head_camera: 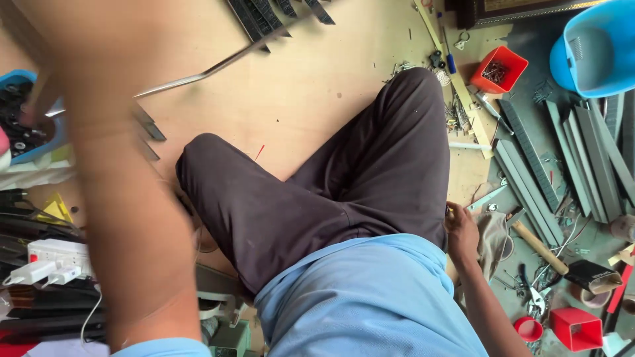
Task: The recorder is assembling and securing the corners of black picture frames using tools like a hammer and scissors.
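My left arm [126, 218] sweeps up across the left of the view, heavily blurred. My left hand [46, 99] is smeared near a blue tray [16, 78] of dark small parts. A long thin metal strip [211, 66] sticks out from behind the arm toward the upper right; whether the hand grips it is unclear. My right hand [461, 231] rests low beside my right knee [410, 92], fingers curled against the dark trousers, with a small yellowish bit at the fingertips. I sit cross-legged on a plywood floor [311, 86].
A white power strip [56, 254] with chargers lies at left. To the right lie grey metal profiles [529, 178], a hammer [539, 248], a red screw bin [499, 69], a blue tub [595, 46], red containers [575, 327] and a wooden lath [456, 86]. Dark comb-like strips [264, 13] lie at top.
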